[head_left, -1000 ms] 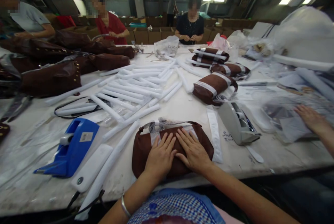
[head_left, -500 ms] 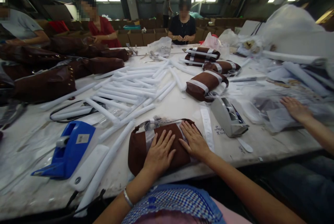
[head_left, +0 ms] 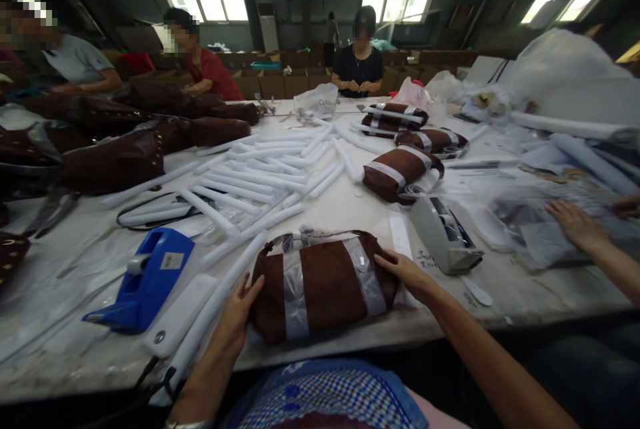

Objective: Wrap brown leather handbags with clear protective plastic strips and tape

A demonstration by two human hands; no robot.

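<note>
Hands [head_left: 239, 309] [head_left: 410, 273], two, at opposite ends of one bag [head_left: 327, 282]; bands [head_left: 296, 295], two.

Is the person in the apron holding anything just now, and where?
The taped brown bag, between open hands: the left hand at its left end, the right hand at its upper right end.

Brown bag [head_left: 327, 285], two pale bands wrapped around it, lying lengthwise at near table edge [head_left: 420, 329].
</note>
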